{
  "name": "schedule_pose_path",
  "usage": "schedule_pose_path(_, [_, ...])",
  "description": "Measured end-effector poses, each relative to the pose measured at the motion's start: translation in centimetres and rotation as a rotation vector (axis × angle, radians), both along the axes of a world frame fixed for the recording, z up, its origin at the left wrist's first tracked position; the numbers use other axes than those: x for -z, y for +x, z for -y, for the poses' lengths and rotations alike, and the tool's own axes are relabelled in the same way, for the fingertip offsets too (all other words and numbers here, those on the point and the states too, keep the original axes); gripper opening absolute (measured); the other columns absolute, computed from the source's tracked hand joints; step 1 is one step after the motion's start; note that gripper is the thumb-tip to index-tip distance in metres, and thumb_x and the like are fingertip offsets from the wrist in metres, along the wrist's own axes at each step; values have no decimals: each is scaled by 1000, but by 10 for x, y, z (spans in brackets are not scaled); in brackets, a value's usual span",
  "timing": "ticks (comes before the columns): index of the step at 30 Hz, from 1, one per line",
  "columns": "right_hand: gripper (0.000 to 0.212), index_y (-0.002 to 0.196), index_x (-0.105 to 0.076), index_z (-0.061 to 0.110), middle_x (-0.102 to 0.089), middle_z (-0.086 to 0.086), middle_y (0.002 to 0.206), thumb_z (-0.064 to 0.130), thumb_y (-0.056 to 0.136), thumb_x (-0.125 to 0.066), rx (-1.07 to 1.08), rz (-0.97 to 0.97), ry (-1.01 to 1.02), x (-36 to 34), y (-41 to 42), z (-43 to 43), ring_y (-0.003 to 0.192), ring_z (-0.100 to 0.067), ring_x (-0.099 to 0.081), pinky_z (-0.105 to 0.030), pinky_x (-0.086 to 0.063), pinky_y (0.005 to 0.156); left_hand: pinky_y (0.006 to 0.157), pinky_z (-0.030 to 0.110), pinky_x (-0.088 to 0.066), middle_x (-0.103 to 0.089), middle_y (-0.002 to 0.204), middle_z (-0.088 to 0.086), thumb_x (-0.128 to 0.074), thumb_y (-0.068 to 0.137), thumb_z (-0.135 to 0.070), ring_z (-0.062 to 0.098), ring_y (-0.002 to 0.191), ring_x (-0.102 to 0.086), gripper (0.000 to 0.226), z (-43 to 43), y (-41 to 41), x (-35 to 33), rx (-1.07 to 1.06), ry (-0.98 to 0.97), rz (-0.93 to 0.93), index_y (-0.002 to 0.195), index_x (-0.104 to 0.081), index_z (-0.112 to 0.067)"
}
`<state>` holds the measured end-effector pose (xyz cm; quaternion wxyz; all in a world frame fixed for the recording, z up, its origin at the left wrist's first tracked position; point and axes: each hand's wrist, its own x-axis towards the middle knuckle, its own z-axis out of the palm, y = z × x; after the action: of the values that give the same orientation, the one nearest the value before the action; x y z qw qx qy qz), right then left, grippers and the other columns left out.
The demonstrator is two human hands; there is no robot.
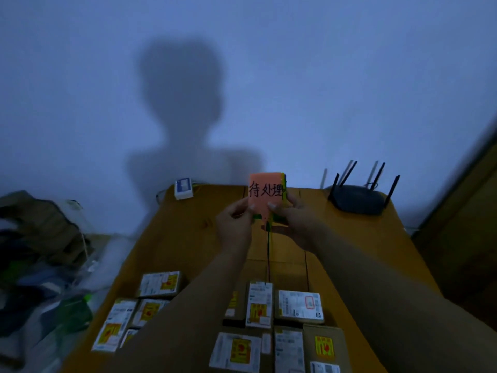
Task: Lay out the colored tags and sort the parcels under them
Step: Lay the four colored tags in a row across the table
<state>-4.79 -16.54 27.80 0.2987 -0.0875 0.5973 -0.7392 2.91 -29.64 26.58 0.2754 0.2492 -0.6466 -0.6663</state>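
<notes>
I hold a small stack of coloured tags up above the middle of the wooden table. The front tag is orange-pink with black handwritten characters; green and yellow edges show behind it. My left hand pinches the stack's lower left edge. My right hand grips its lower right side from behind. Several cardboard parcels with white labels and yellow stickers lie on the near part of the table, among them one at the left and one at the right. My forearms hide some of them.
A black router with upright antennas stands at the table's far right corner. A small white-blue box sits at the far left corner. Clothes and bags are piled on the floor to the left. A wall rises behind the table.
</notes>
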Motion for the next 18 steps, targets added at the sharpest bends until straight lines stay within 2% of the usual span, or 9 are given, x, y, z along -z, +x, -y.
schedule_pose_path(4, [45,140,-60,17,-72,-12,130,12,97,-71,-24,21,-33,8,9,42,117,-36,-70,-50,-64,90,83,37,-64,-76,110,15,-71,96,-6,28,101,-74,22,40,7,8,-73,91,22,118,-74,-2])
schedule_pose_path(7, [44,139,-60,18,-72,-12,127,10,97,-71,12,50,-49,17,16,85,114,-36,-71,-46,-65,84,73,29,-63,-77,100,7,-71,97,-9,26,94,-75,15,78,14,14,-69,157,17,110,-76,-13])
schedule_pose_path(13, [43,136,-62,19,-74,-11,126,11,96,-74,40,85,-41,42,21,185,112,-35,-73,-45,-66,81,85,39,-62,-78,109,8,-72,95,-8,26,99,-74,25,183,25,37,9,158,81,118,-75,-17])
schedule_pose_path(16, [37,131,-67,22,-78,-9,122,16,95,-75,55,120,-29,62,20,236,109,-33,-76,-48,-66,85,73,25,-60,-77,103,9,-72,95,-6,24,95,-73,25,241,23,52,24,142,127,119,-74,-13])
schedule_pose_path(18, [31,126,-69,23,-79,-8,118,18,96,-75,80,138,-26,80,19,267,104,-31,-77,-45,-66,81,67,19,-59,-76,106,13,-72,95,-4,18,86,-74,26,278,20,65,20,147,158,121,-72,-8])
